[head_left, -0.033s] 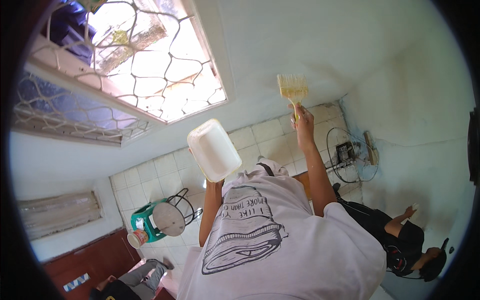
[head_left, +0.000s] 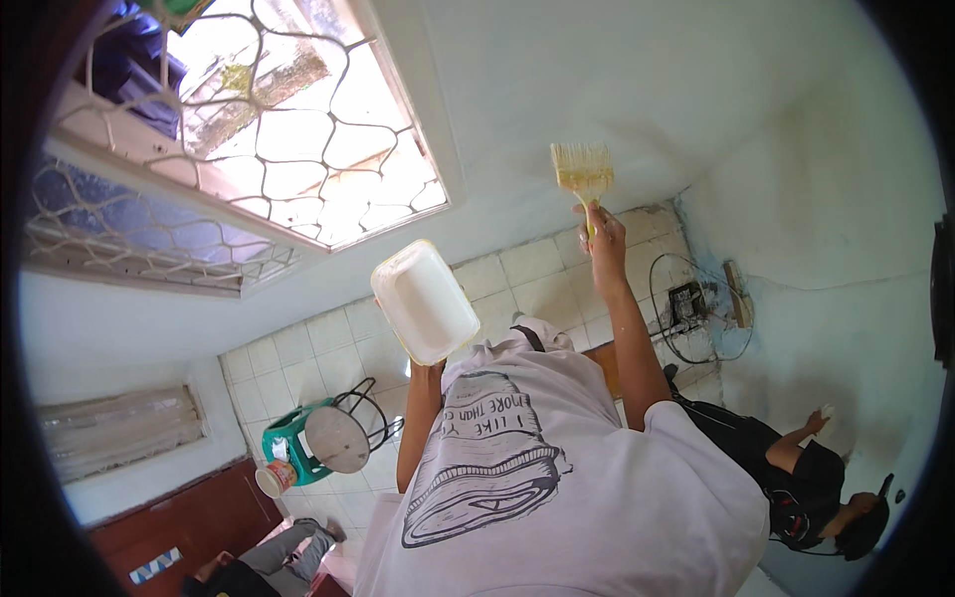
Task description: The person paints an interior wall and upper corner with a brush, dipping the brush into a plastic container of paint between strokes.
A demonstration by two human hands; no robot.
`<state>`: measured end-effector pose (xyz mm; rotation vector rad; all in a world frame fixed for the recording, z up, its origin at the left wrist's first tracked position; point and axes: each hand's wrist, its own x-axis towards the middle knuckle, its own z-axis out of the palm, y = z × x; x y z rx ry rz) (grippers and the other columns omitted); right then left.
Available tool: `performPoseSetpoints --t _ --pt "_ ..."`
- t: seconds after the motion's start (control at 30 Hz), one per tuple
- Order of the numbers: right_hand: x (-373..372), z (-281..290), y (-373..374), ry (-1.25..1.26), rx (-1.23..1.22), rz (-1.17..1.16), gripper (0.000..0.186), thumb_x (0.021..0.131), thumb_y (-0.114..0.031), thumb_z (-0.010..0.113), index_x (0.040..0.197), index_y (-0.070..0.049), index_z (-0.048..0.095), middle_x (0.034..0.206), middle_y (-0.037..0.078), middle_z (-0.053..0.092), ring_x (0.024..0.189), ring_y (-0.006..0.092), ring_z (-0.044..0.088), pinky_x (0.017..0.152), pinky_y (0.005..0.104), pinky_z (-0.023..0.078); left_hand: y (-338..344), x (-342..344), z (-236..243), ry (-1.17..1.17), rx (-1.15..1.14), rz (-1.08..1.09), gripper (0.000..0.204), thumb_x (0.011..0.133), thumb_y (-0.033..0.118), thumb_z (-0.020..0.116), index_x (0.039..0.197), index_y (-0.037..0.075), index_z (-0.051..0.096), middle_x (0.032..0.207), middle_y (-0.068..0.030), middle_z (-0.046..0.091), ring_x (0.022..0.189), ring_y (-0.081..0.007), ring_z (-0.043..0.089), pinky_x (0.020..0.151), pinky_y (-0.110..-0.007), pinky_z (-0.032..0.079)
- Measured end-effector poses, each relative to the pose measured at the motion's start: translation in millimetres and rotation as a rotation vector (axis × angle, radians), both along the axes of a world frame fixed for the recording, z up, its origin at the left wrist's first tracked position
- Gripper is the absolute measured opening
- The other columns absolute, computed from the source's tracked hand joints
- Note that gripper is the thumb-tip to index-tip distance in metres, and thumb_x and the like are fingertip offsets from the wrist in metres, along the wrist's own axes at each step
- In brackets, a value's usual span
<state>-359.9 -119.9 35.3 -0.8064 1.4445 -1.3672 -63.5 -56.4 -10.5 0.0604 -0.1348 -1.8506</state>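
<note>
Yellow brush (head_left: 585,177): your right fingers (head_left: 610,231) grip the handle (head_left: 591,214), presumably avoiding bristles (head_left: 581,156). Left hand (head_left: 427,369), mostly hidden, holds white tray (head_left: 433,306).

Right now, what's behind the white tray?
The pale wall shows above the white tray, floor tiles on both sides, and the left forearm below. The tray covers most of the left hand, hiding its grip, and the wall and tiles directly behind can't be seen.

From my distant place I see my right arm (head_left: 634,338) stretched forward, with the right hand (head_left: 604,233) curled into a grip; my left forearm (head_left: 421,418) points forward also, and the left hand (head_left: 427,369) is mostly hidden
</note>
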Motion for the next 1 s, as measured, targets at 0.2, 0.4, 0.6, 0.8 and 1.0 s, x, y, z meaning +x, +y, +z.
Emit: performPoseSetpoints --t 0.2,0.4,0.6,0.8,1.0 --pt "-50 -26 -52 0.025 -0.015 0.102 0.043 0.103 -0.042 0.054 0.097 -0.002 0.068 0.057 -0.005 0.044 0.047 0.0034 0.035 0.046 0.0217 0.028 -17 -30 -2 0.02 0.002 -0.037 0.071 0.091 0.054 0.06 0.143 0.009 0.042 0.136 -0.0154 0.051 0.115 -0.0333 0.057 0.094 -0.051 0.053" --pt "-74 -173 -85 0.172 0.183 0.207 0.047 0.104 -0.043 0.051 0.086 -0.004 0.07 0.052 -0.003 0.047 0.046 0.0065 0.044 0.046 0.0255 0.035 -18 -42 -14 -0.047 0.081 0.051 0.057 0.094 0.039 0.066 0.138 0.008 0.047 0.131 -0.0132 0.053 0.114 -0.0317 0.055 0.098 -0.049 0.049" --pt "-78 -273 -97 0.268 0.39 0.261 0.044 0.1 -0.04 0.057 0.103 0.001 0.07 0.064 0.007 0.065 0.058 0.0158 0.062 0.059 0.0333 0.049 9 -54 -25 -0.044 0.286 0.036 0.057 0.092 0.041 0.069 0.135 0.009 0.05 0.121 -0.0108 0.059 0.116 -0.0301 0.055 0.099 -0.048 0.048" --pt "-77 -303 -112 0.251 0.412 0.261 0.04 0.101 -0.04 0.057 0.105 -0.001 0.066 0.069 0.005 0.066 0.062 0.0139 0.062 0.061 0.0317 0.049 36 -66 -31 0.015 0.539 0.116 0.068 0.09 0.048 0.068 0.141 0.009 0.046 0.122 -0.0126 0.06 0.114 -0.0308 0.057 0.099 -0.05 0.048" --pt "-94 -323 -127 0.16 0.446 0.243 0.034 0.102 -0.035 0.056 0.102 -0.003 0.066 0.075 0.004 0.065 0.065 0.0104 0.059 0.062 0.0288 0.049 55 -72 -40 -0.051 0.564 0.147 0.069 0.09 0.049 0.068 0.142 0.01 0.045 0.123 -0.0132 0.06 0.113 -0.031 0.057 0.1 -0.05 0.047"
